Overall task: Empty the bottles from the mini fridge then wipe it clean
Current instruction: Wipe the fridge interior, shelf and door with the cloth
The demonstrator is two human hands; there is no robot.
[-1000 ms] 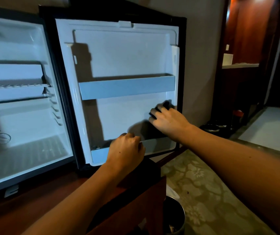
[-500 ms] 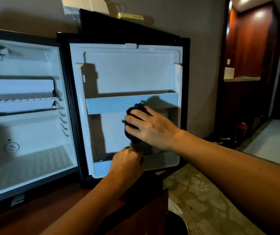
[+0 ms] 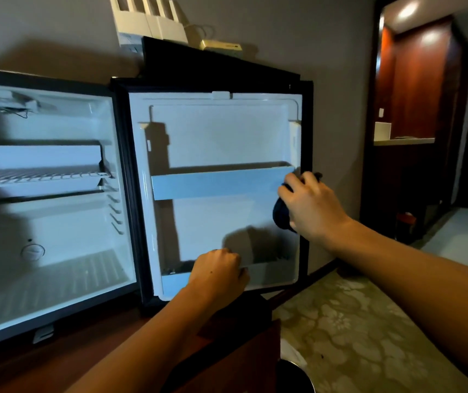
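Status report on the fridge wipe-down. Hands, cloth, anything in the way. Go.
Right hand grips dark cloth at door's right edge, by the door shelf. Left hand holds lower door rail. Fridge interior shows no bottles. Nothing obstructing.

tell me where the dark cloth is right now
In the head view, the dark cloth is in the right hand, against the open door's right edge beside the door shelf.
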